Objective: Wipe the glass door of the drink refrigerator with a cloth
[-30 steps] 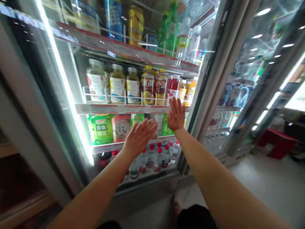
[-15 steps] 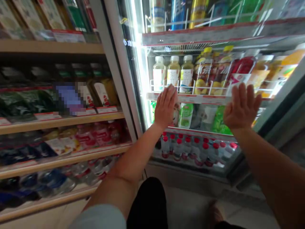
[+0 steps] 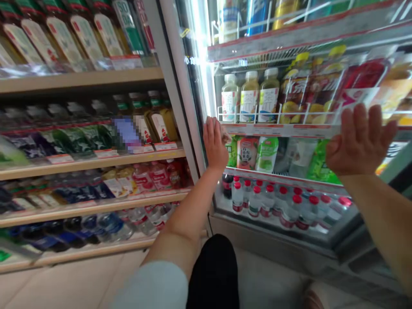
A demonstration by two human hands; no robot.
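Note:
My left hand (image 3: 215,143) presses a crumpled, pale brownish cloth (image 3: 225,135) to the glass door (image 3: 283,171) of a lit drinks cooler, close to the door's left frame. Its fingers point up and lie close together over the cloth. On the right side of the same door, my right hand (image 3: 359,141) is raised with fingers spread and nothing in it; it seems to rest on the glass. Behind the glass, white-capped tea bottles (image 3: 249,98) stand on a shelf between my hands.
Left of the cooler, open wooden shelves (image 3: 96,165) hold rows of bottles. Red-capped water bottles (image 3: 255,201) stand low in the cooler. My black-clad knee (image 3: 214,274) is below, over the tiled floor (image 3: 93,279). A grey door frame (image 3: 180,86) separates shelves and cooler.
My left hand has moved left across the glass to the door's left edge, and the cloth under it now shows. The view has shifted left; my right hand stays spread at the right.

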